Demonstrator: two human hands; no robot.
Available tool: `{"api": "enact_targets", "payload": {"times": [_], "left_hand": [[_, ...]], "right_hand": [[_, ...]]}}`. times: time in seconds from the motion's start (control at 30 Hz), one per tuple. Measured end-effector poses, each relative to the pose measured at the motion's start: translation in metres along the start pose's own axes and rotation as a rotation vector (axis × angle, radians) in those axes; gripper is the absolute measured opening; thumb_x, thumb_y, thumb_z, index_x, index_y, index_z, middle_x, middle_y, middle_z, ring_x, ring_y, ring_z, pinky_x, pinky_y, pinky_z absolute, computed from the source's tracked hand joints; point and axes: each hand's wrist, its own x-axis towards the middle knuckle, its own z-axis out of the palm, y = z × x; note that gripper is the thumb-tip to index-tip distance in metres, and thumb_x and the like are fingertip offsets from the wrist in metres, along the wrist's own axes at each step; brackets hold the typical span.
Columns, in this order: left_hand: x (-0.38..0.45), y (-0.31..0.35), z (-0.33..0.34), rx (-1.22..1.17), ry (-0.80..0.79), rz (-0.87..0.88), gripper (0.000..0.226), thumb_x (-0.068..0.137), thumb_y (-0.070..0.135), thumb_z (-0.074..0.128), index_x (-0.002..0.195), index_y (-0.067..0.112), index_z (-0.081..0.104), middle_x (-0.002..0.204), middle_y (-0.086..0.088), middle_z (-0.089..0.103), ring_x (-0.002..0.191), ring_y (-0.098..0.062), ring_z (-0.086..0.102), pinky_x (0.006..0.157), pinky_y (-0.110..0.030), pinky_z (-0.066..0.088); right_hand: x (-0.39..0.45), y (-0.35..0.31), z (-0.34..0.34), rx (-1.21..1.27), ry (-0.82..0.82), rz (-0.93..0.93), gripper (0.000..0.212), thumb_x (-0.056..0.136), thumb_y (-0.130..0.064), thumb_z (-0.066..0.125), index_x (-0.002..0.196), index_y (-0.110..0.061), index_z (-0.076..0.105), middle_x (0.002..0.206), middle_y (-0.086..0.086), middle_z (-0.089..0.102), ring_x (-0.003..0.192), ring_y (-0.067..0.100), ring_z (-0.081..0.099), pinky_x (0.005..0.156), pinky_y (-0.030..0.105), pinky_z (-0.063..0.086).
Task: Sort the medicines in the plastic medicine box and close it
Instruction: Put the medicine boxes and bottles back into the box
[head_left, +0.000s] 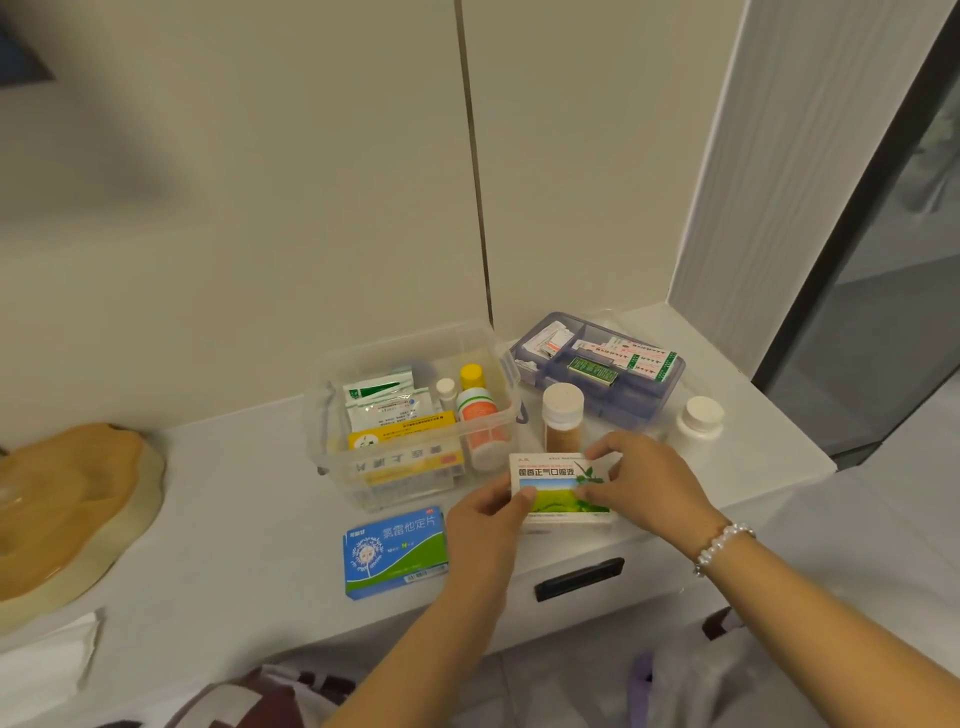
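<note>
A clear plastic medicine box stands open on the white counter, holding sachets, a yellow carton, and small bottles. In front of it my left hand and my right hand both grip a white and green medicine carton, one hand at each end. A blue and green medicine carton lies flat to the left of my left hand. A brown bottle with a white cap stands just behind the held carton. Further right stands a white bottle.
A bluish divided tray with plasters and small packets sits behind the bottles near the wall. A wooden slab lies at the far left. The counter's front edge has a drawer with a black handle. White tissue lies at lower left.
</note>
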Motion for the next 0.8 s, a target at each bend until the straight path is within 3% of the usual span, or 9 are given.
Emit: {"api": "enact_targets", "payload": {"times": [0.1, 0.23, 0.4, 0.5, 0.57, 0.67, 0.8], "left_hand": [[-0.008, 0.01, -0.02, -0.107, 0.015, -0.03, 0.026, 0.079, 0.014, 0.07, 0.102, 0.026, 0.069, 0.091, 0.008, 0.073, 0.084, -0.01, 0.069, 0.066, -0.023, 0.054], [-0.023, 0.033, -0.052, -0.206, 0.004, 0.031, 0.029, 0.077, 0.01, 0.07, 0.104, 0.022, 0.068, 0.093, 0.004, 0.074, 0.079, -0.012, 0.073, 0.059, -0.024, 0.058], [-0.032, 0.068, -0.086, -0.288, 0.035, 0.132, 0.033, 0.079, 0.008, 0.069, 0.11, 0.018, 0.065, 0.099, 0.0, 0.074, 0.084, -0.015, 0.071, 0.07, -0.029, 0.06], [-0.027, 0.084, -0.101, -0.327, 0.063, 0.146, 0.031, 0.08, 0.01, 0.068, 0.109, 0.019, 0.065, 0.099, -0.003, 0.073, 0.08, -0.014, 0.072, 0.069, -0.029, 0.06], [-0.021, 0.093, -0.108, -0.339, 0.072, 0.152, 0.034, 0.081, 0.011, 0.067, 0.114, 0.017, 0.062, 0.103, -0.006, 0.072, 0.085, -0.018, 0.071, 0.069, -0.029, 0.06], [-0.009, 0.102, -0.117, -0.325, 0.091, 0.18, 0.035, 0.083, 0.012, 0.065, 0.117, 0.018, 0.06, 0.102, -0.006, 0.073, 0.088, -0.02, 0.071, 0.069, -0.028, 0.06], [0.012, 0.107, -0.13, -0.207, 0.134, 0.252, 0.029, 0.082, 0.017, 0.066, 0.111, 0.024, 0.066, 0.095, 0.001, 0.075, 0.084, -0.013, 0.072, 0.066, -0.025, 0.057]], "right_hand": [[-0.019, -0.012, 0.005, 0.081, 0.04, -0.027, 0.04, 0.068, -0.041, 0.075, 0.102, -0.035, 0.055, 0.077, -0.01, 0.059, 0.071, 0.009, 0.059, 0.064, 0.026, 0.052], [-0.047, -0.034, 0.005, 0.258, 0.126, -0.114, 0.044, 0.07, -0.036, 0.075, 0.108, -0.036, 0.053, 0.075, -0.022, 0.054, 0.065, 0.0, 0.056, 0.053, 0.012, 0.039], [-0.057, -0.076, 0.0, 0.513, 0.164, -0.209, 0.043, 0.074, -0.027, 0.074, 0.111, -0.032, 0.053, 0.085, -0.019, 0.058, 0.068, 0.0, 0.059, 0.05, 0.005, 0.044], [-0.05, -0.1, -0.001, 0.677, 0.081, -0.203, 0.043, 0.078, -0.025, 0.07, 0.118, -0.025, 0.056, 0.097, -0.014, 0.062, 0.082, 0.005, 0.062, 0.062, 0.011, 0.051], [-0.042, -0.113, -0.001, 0.798, -0.029, -0.177, 0.047, 0.081, -0.025, 0.067, 0.126, -0.025, 0.053, 0.108, -0.002, 0.067, 0.093, 0.011, 0.064, 0.072, 0.024, 0.056], [-0.026, -0.129, -0.001, 0.938, -0.149, -0.152, 0.043, 0.083, -0.022, 0.065, 0.123, -0.03, 0.053, 0.097, -0.003, 0.072, 0.083, 0.011, 0.069, 0.061, 0.026, 0.058], [0.0, -0.146, 0.004, 0.936, -0.195, -0.14, 0.042, 0.081, -0.023, 0.067, 0.12, -0.032, 0.054, 0.097, -0.002, 0.071, 0.087, 0.02, 0.069, 0.065, 0.028, 0.059]]}}
